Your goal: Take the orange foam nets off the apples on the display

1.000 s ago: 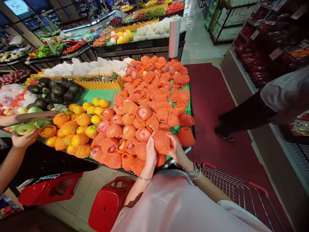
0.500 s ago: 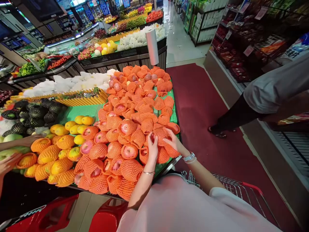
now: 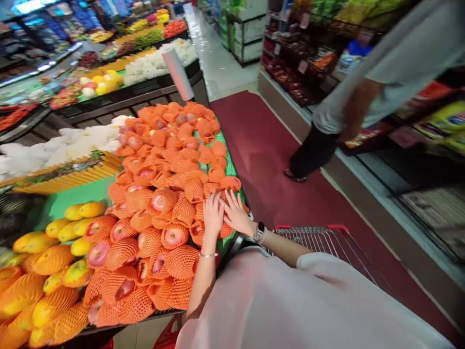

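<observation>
My left hand (image 3: 213, 216), a bracelet on its wrist, lies over the near right side of a heap of apples (image 3: 174, 236) in orange foam nets. Its fingers stretch forward, and no apple is lifted in it. Close beside it is my right hand (image 3: 238, 215), with a watch at the wrist. Its fingers are spread and reach toward the left hand's fingers over the netted fruit. What lies directly beneath both palms is hidden.
Yellow mangoes (image 3: 78, 224) lie left of the apples. A wire shopping cart (image 3: 316, 235) stands at my right. Past the red mat (image 3: 250, 145), a person (image 3: 327, 116) is beside the shelves. A plastic bag roll (image 3: 178, 75) rises behind the heap.
The view has swung right. My hands have come together, and their fingers have gone from curled around a netted apple to stretched out over the heap. The other person's hands at left are out of view.
</observation>
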{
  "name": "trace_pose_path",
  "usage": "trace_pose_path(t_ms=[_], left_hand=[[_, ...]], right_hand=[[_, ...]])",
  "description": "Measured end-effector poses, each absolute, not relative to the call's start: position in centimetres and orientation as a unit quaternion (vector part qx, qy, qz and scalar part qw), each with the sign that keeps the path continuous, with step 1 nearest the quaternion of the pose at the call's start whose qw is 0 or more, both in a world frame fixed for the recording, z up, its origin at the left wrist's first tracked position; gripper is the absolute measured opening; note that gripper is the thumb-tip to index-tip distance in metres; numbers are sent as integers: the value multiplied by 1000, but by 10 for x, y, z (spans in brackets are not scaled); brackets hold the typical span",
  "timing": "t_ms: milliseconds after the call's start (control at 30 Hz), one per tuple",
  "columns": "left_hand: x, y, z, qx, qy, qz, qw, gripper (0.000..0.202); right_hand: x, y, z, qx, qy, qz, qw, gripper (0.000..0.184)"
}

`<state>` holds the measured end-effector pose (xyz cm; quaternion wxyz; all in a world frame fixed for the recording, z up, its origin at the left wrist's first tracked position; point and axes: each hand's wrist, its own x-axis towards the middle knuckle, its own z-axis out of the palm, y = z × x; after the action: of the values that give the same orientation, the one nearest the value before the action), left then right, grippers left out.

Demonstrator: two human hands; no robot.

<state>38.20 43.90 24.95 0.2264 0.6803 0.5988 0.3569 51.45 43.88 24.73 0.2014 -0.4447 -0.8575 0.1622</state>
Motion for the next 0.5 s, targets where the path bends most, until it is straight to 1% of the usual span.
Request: trace_pose_path(t_ms=[100,167,233,300,367,433,500], left_hand=[[380,440,243,707,615,300,181,56],[379,437,246,716,627,262,156,59],[381,433,249,712,650,235,123,61],[385,428,252,709,659,231,99,64],[389,427,255,710,655,239,98,65],[393,429,257,705,659,238,110,66],[397,432,260,690,677,225,119,67]], right_hand=[[528,403,243,-484,-815,163,274,65],[540,364,228,-518,-776,167,318,64],[557,314,206,-587,-723,173,321,59],[580,256,180,-701,-636,177,270,52],[610,193,158,-822,-510,176,183,45],[646,130,146,-888,-404,165,142,42],[681,72,145,-924,-325,166,113,39]])
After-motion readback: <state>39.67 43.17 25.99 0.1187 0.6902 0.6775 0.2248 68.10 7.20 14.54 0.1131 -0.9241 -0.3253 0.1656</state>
